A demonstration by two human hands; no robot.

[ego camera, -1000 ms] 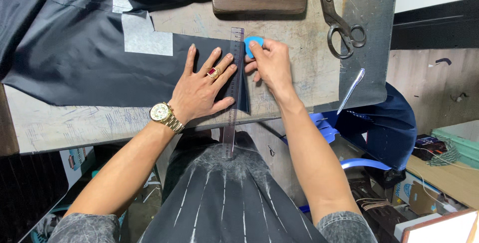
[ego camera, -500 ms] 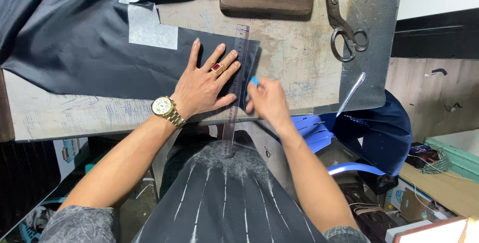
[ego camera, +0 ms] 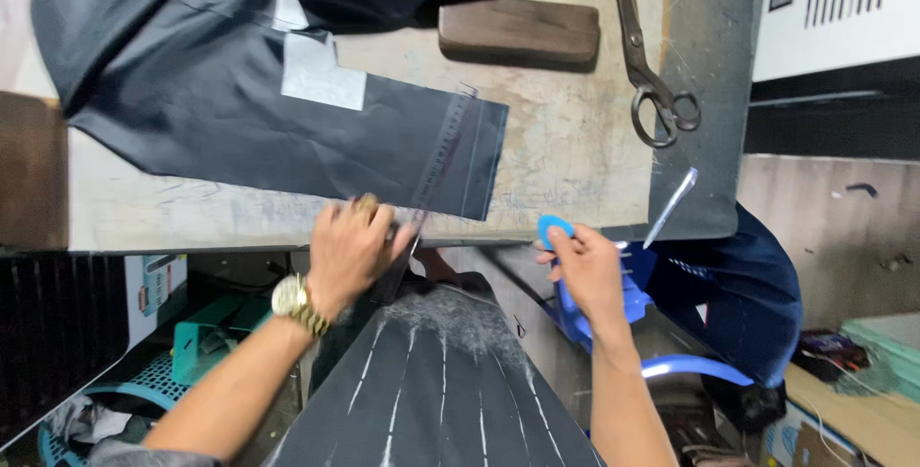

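Ruler (ego camera: 436, 165) under left hand (ego camera: 347, 249)

Clear ruler and blue tailor's chalk
The see-through ruler (ego camera: 433, 175) lies slanted across the dark cloth's end, its lower end pinched in fingers; the flat blue chalk (ego camera: 554, 229) stands between fingertips off the table edge

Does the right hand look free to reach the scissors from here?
Probably yes: the right hand holds blue chalk at the table edge, and only bare tabletop lies between it and the scissors.
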